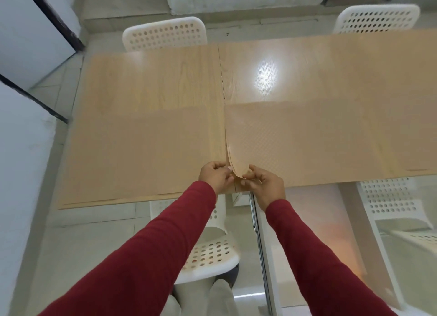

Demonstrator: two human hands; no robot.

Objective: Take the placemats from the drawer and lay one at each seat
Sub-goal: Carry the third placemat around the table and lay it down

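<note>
Fingers of both hands — left hand [216, 175], right hand [261, 182] — pinched the stacked placemats' [295, 138] lifted corner; peeling one sheet slowly would separate it cleanly.

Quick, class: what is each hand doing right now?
Left hand: pinches the lifted corner of the placemat stack.
Right hand: pinches the same corner from the other side.

A long light wooden table [165, 79] stands on a pale tiled floor [71, 244], a bright lamp glare on its top. White perforated chairs [164, 34] sit along both sides; whitish walls [21, 150] bound the left.
</note>
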